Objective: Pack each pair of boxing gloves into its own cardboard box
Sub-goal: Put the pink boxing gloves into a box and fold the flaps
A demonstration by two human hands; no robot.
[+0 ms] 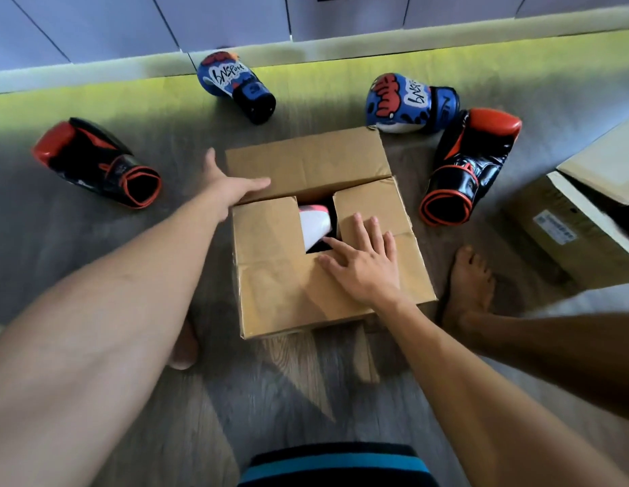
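On floor [105, 261]: cardboard box [271, 286] (long axis away); left hand [232, 188], right hand [364, 263] flat atop, grips released.

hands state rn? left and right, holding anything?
Left hand: open, fingers straight, on the far flap of the cardboard box, holding nothing.
Right hand: open, flat on the near flaps, holding nothing.

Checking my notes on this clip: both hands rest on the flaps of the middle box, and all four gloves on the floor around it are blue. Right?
Not all blue. The head view shows two blue gloves and two black-and-red gloves on the floor. The left hand and right hand do rest on the flaps of the middle box.
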